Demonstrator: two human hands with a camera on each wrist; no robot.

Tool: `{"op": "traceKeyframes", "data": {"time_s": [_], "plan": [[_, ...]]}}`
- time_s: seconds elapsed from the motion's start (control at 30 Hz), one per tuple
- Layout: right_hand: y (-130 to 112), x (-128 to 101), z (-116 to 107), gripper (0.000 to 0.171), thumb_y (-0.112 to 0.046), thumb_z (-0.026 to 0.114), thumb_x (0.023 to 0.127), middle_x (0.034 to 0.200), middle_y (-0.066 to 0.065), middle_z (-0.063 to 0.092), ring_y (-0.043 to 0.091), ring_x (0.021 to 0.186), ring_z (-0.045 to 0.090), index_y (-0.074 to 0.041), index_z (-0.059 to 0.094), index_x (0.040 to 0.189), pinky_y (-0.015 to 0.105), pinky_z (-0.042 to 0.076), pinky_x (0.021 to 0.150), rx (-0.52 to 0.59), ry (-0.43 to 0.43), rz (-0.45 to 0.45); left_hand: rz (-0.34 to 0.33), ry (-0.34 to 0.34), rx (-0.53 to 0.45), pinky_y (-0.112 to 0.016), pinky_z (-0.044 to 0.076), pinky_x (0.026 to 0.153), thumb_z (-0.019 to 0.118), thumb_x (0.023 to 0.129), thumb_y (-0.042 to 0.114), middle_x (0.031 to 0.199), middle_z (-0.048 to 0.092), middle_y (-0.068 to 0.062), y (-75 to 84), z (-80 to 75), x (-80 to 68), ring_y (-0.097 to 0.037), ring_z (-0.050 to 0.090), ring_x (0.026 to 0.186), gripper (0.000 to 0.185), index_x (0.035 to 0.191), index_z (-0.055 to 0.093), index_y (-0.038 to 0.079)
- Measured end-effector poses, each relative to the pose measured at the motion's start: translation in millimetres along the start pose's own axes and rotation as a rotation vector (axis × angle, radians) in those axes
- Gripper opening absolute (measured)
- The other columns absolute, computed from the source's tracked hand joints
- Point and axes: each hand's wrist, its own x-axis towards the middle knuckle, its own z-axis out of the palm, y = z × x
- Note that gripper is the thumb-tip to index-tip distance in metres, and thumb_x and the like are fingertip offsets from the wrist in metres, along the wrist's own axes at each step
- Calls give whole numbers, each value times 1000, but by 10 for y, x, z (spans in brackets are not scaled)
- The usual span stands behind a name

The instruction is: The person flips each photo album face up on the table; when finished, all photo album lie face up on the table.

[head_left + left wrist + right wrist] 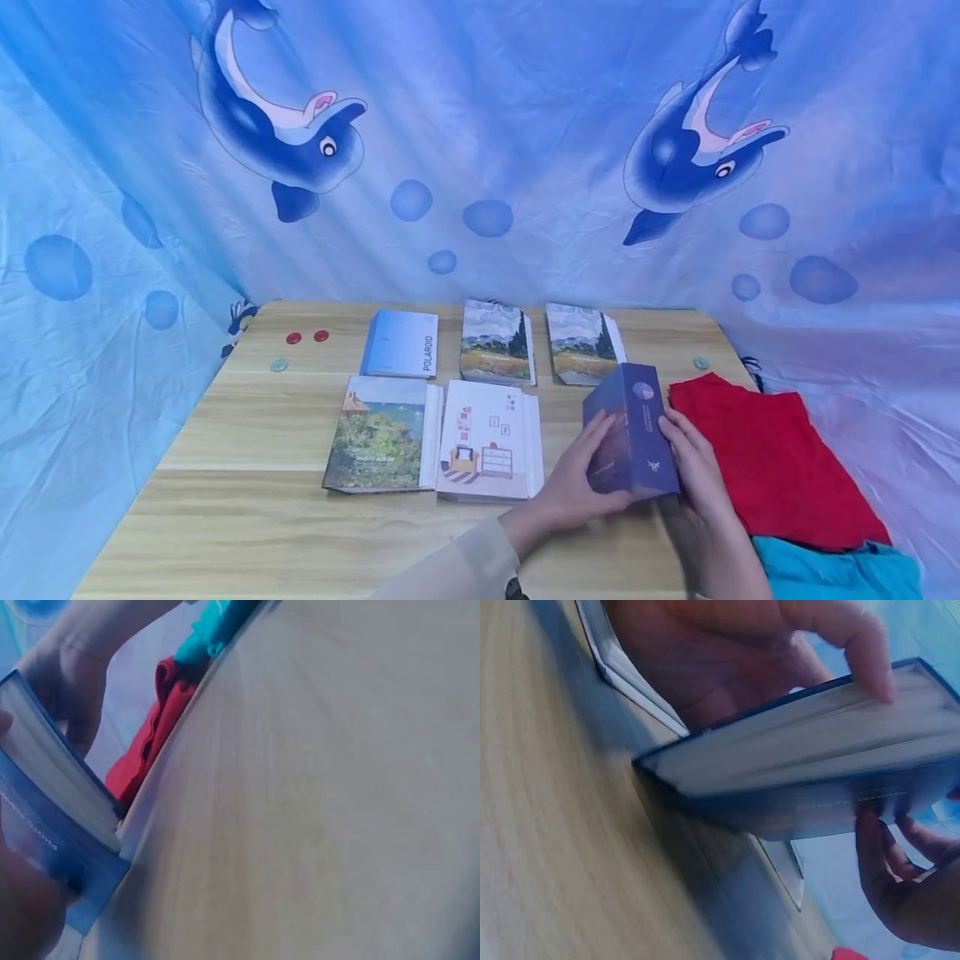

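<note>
Both hands hold a dark blue photo album (648, 433) at the table's right front, its spine turned up and toward the head view. My left hand (573, 479) grips it from the left, fingers over the cover and thumb along the near edge. From the other side my right hand (701, 467) holds it, fingers at the spine. White page edges (802, 742) show in the right wrist view, with the left thumb across them. Just left stands a white album (491, 442) with a drawn room, beside an album with a green garden picture (375, 437).
Behind are a blue Polaroid album (401, 343) and two landscape-cover albums, one in the middle (495, 342) and one farther right (581, 342). Red cloth (780, 467) and teal cloth (832, 571) lie at right. Small red discs (321, 336) sit back left.
</note>
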Motion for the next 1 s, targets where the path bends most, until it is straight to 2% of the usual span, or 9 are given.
{"op": "traceKeyframes", "data": {"time_s": [0.13, 0.27, 0.33, 0.43, 0.5, 0.57, 0.73, 0.87, 1.0], "plan": [[5, 9, 86, 62, -47, 41, 107, 111, -18, 66, 5, 94, 67, -16, 27, 160, 25, 59, 78, -43, -48, -60, 64, 31, -46, -50, 28, 120, 77, 86, 35, 168, 17, -9, 73, -37, -23, -30, 25, 151, 93, 162, 23, 26], [74, 38, 217, 67, -47, 37, 108, 116, -26, 60, -1, 102, 61, -6, 26, 160, 20, 55, 84, -124, -46, -113, 82, 46, -97, -52, 26, 120, 59, 94, 50, 169, 9, -12, 146, -107, -52, -34, 20, 152, 80, 162, 24, 26], [112, 75, 289, 62, -43, 38, 109, 122, -20, 60, -1, 105, 60, -2, 33, 156, 19, 53, 87, -175, -47, -143, 67, 65, -117, -51, 27, 120, 51, 95, 55, 170, 5, -7, 185, -164, -56, -32, 18, 153, 77, 162, 26, 26], [177, 136, 365, 59, -43, 43, 108, 136, -1, 58, 13, 120, 58, -2, 40, 151, 30, 50, 100, -262, -56, -140, 48, 116, -122, -49, 31, 118, 51, 95, 52, 170, 4, -2, 249, -261, -49, -29, 20, 152, 76, 161, 30, 20], [235, 172, 390, 62, -48, 46, 106, 147, 14, 51, 27, 132, 52, -5, 42, 151, 44, 44, 110, -330, -52, -113, 5, 141, -114, -50, 32, 117, 53, 95, 51, 170, 4, 1, 300, -322, -53, -28, 21, 152, 77, 160, 31, 16], [298, 187, 386, 67, -52, 50, 104, 154, 19, 42, 38, 141, 40, -7, 40, 153, 56, 34, 116, -389, -51, -76, -44, 158, -99, -52, 33, 116, 56, 95, 51, 170, 4, 2, 347, -367, -58, -29, 22, 151, 79, 160, 31, 13], [401, 202, 359, 71, -50, 52, 103, 159, 22, 35, 40, 148, 29, -6, 35, 155, 59, 22, 120, -423, -60, -39, -170, 167, -76, -52, 34, 116, 61, 96, 49, 170, 10, -2, 388, -483, -63, -32, 26, 150, 85, 161, 24, 9], [391, 215, 324, 75, -57, 49, 102, 163, 18, 29, 39, 151, 22, -12, 32, 159, 61, 17, 121, -426, -51, -4, -256, 136, -244, -49, 28, 120, 59, 99, 39, 167, 21, -9, 275, -524, -38, -31, 28, 150, 81, 162, 18, 8], [339, 220, 257, 84, -63, 50, 98, 166, 18, 23, 39, 153, 15, -13, 26, 161, 62, 16, 121, -473, -15, 35, -346, 75, -431, -44, 20, 123, 55, 102, 35, 166, 21, -15, 152, -486, -17, -29, 24, 151, 80, 161, 14, 2]]}}
